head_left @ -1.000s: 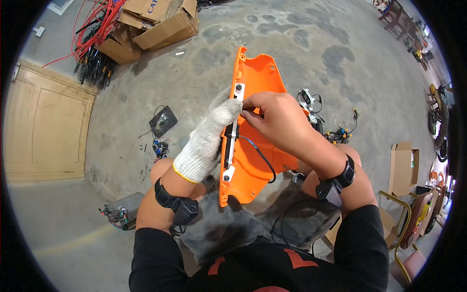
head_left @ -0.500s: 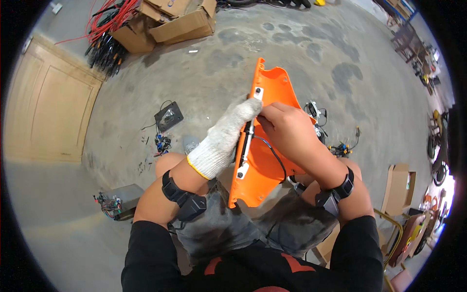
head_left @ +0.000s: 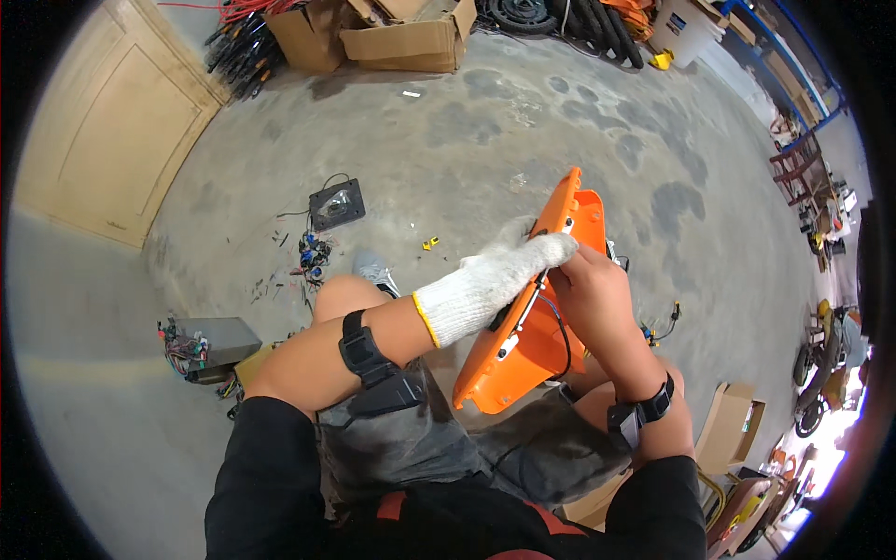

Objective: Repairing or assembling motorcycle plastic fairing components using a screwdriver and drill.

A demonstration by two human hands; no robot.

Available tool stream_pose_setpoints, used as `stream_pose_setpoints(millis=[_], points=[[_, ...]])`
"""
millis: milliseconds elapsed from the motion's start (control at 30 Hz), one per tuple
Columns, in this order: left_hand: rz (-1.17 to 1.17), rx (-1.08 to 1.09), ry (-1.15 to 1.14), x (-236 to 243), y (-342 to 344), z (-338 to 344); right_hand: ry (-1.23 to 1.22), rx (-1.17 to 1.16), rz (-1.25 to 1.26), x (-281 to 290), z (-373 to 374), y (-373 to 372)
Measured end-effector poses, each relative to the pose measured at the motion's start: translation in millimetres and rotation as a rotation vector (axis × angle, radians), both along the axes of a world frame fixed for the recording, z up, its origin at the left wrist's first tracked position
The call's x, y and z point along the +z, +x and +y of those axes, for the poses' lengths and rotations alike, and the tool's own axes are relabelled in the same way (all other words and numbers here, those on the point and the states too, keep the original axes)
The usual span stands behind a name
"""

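Since the earlier frame the orange plastic panel (head_left: 532, 317) has swung over to the person's right and sits lower over the lap, and both hands have gone with it; the cardboard boxes (head_left: 401, 37) have slid toward the top edge of the view.

Far to the left of the fingers a grey box with a tangle of coloured wires (head_left: 201, 341) lies on the concrete floor (head_left: 448, 131); nearer, up and left of them, a small black device (head_left: 336, 203) rests flat with loose connectors (head_left: 311, 254) just below it; all of these lie well apart from the hands.

The left hand (head_left: 485, 280), in a white knit glove, lies across the inner face of the panel, its fingers (head_left: 551, 247) clenched over the upper edge and grasping it; just below them a black strip and a thin black cable (head_left: 560, 322) run down the panel. The bare right hand (head_left: 597, 294) presses against the panel from the right, touching the gloved fingertips; its fingers are curled at the rim, though whether they pinch the cable or only the plastic I cannot tell. The panel stands tilted on its long edge, lower end against the thigh.

As a judgement: the panel rests on a narrow edge, so a loosened gloved hold could let it twist and slide off the lap to the floor; a hard tug near the rim could strain or pull free the thin cable; the knit glove could snag on a fitting.
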State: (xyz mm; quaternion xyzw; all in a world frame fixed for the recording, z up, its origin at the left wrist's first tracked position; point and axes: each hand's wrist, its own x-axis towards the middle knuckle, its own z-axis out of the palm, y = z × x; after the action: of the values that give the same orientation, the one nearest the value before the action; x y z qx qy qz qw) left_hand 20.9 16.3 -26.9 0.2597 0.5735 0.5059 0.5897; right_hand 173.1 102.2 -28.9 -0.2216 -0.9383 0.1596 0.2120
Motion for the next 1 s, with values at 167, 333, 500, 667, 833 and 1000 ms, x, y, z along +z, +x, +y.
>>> stream_pose_setpoints(millis=[167,333,500,667,833,1000], points=[[-0.030,-0.061,-0.033,-32,-1,8,-0.001,0.015,-0.009,-3,-2,4],[-0.004,-0.069,-0.071,-13,0,2,0.023,0.016,-0.021,4,-4,4],[-0.026,-0.058,-0.033,-25,-2,2,0.003,0.022,-0.017,2,-3,2],[-0.015,-0.031,-0.082,2,-2,-4,0.031,-0.019,-0.019,6,-4,1],[0.030,-0.044,-0.038,16,-4,-9,0.022,0.014,0.011,3,-2,3],[0.035,-0.064,-0.014,0,-3,-6,0.023,0.027,0.014,6,-4,3]])
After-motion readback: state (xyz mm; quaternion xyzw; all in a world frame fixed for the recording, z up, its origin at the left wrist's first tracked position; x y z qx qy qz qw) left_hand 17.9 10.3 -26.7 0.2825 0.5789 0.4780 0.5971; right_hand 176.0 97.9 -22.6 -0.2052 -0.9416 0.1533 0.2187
